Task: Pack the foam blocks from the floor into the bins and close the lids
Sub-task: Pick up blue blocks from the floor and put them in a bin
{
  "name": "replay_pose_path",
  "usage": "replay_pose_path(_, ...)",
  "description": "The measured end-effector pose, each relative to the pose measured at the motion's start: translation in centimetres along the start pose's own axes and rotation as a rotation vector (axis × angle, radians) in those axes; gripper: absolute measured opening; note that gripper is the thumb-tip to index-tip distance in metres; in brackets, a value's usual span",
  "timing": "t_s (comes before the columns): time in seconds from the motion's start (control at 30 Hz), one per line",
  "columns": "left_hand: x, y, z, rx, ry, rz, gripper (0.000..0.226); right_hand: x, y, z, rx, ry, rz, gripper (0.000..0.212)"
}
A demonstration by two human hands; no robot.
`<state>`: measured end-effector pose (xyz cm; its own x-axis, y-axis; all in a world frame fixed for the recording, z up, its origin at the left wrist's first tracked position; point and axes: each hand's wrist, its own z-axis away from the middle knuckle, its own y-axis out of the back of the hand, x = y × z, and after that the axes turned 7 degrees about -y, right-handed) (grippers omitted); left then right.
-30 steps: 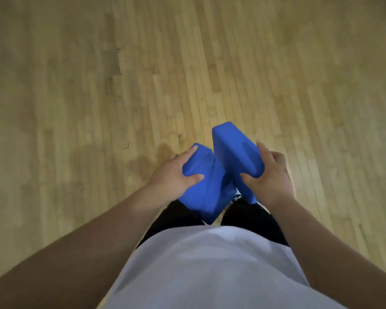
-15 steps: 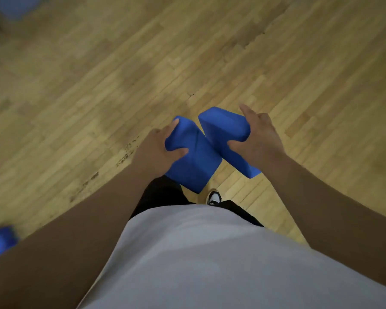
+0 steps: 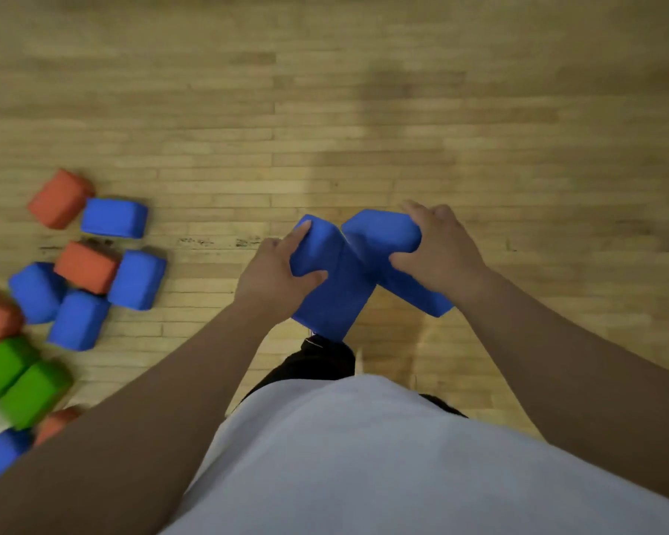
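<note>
Head view, looking straight down.

Far left: a loose pile of foam blocks (image 3: 77,320) lies on the wood floor (image 3: 364,110), blurred toward the frame edge. Five blue, four orange and two green can be counted. Topmost is an orange block (image 3: 60,198), with a blue block (image 3: 114,218) just beside it on the right. Below them a second orange block (image 3: 86,267) sits between blue ones and touches them. The green pair (image 3: 35,393) lies lower, side by side, near the left edge. Blocks in the pile mostly touch or overlap; the exact contacts at the edge are too blurred to tell.

Centre: the left hand (image 3: 275,276) grips the left blue block (image 3: 335,291), with fingers curled over its far end and the thumb pressed on the near face. This block is off the floor, held in front of the body and tilted, with its lower end above the black trousers (image 3: 317,361).

Right of centre: the right blue block (image 3: 383,233) is also held clear of the floor. It touches the left one along the inner side, and the two form a V. The right hand (image 3: 441,252) grips it, fingers wrapped over the top end and thumb on the side.

Both held blocks are well apart from the pile. A white shirt (image 3: 364,457) fills the bottom of the frame.
</note>
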<state>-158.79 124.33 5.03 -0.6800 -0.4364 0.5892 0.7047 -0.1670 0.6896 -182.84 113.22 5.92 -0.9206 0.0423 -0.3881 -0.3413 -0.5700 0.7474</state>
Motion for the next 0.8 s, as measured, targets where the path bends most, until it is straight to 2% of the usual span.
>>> replay_pose_path(0.23, -2.7, 10.8, -8.2, 0.125, 0.066, 0.099, 0.081, -11.1, 3.5, -8.8, 0.03, 0.161, -0.013, 0.072)
replay_pose_path(0.53, 0.0, 18.2, -23.6, 0.207, 0.086, 0.154, 0.081, -17.8, 11.3, -25.6, 0.036, 0.214, -0.002, 0.06)
replay_pose_path(0.8, 3.9, 27.3, -37.5, 0.286, 0.163, 0.187, 0.08, -28.0, 20.3, -40.9, -0.057, 0.293, 0.042, 0.059)
